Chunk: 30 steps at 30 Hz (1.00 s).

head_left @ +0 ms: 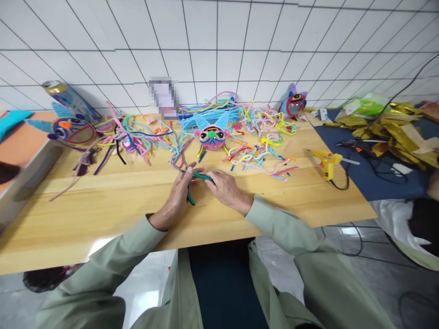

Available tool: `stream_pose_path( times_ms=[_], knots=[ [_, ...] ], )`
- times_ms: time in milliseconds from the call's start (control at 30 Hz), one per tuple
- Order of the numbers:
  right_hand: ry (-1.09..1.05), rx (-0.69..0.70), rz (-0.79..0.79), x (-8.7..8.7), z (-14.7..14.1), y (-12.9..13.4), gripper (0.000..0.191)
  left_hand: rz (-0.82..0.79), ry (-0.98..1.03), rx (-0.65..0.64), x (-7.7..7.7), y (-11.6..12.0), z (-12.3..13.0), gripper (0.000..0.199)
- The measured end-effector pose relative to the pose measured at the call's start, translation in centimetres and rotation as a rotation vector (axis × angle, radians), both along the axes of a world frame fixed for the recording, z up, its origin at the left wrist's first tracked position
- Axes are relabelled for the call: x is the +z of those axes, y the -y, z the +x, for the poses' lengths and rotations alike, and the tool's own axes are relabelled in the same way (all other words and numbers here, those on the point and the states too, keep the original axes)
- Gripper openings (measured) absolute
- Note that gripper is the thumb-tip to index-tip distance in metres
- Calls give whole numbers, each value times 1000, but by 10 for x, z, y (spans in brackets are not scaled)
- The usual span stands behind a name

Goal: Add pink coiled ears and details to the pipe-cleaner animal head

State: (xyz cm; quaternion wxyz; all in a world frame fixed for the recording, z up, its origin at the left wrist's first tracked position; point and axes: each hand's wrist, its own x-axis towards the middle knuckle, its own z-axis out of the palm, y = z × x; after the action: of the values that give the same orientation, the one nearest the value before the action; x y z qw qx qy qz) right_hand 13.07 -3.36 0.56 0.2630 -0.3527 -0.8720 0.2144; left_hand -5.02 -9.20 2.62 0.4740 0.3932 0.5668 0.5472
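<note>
My right hand point(227, 188) is closed around one teal handle of a pair of pliers point(205, 176). My left hand point(176, 197) is closed at the pliers' pivot end, its thumb against the tool, and the other handle hangs down beside its palm. The two handles stand spread apart. The jaws point left, partly hidden by the left fingers, close to several thin purple and grey pipe cleaners point(185, 153). Whether a strand is between the jaws I cannot tell. Just beyond my hands, a cat-like face figure point(213, 138) with blue ears sits upright on the wooden table point(137, 219).
Loose pipe cleaners point(270, 160) and a blue bundle point(212, 115) lie along the back. Two more figures point(73, 130) point(294, 104) flank them. A yellow glue gun point(327, 162) with a cord is at right. A can point(70, 98) leans at left; gold foil point(394, 128) lies far right.
</note>
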Motion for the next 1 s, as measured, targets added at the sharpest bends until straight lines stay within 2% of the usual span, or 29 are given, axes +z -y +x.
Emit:
stream_pose_path(
  times_ms=[67,167,267,433,533,700,833,1000],
  knots=[
    [7,-43,6,0,2,-1,19,14,-201,5,3,6,-3,60],
    [-15,-95,10,0,2,0,20,23,-553,-69,5,15,-15,41],
    [-71,-50,17,1,0,3,19,-26,-771,-81,7,20,-29,40],
    [-145,97,-1,-1,-1,11,31,-150,-950,-4,17,22,-61,34],
    [-165,87,-13,-7,3,10,23,-279,-1097,37,28,22,-86,35],
    [-168,97,-10,-14,8,2,17,-574,-1373,18,41,24,-119,45],
    [-161,114,-3,-16,9,3,16,-717,-1432,55,40,24,-132,55],
    [-145,123,33,-19,9,4,15,-768,-1447,111,33,18,-147,62]
  ],
)
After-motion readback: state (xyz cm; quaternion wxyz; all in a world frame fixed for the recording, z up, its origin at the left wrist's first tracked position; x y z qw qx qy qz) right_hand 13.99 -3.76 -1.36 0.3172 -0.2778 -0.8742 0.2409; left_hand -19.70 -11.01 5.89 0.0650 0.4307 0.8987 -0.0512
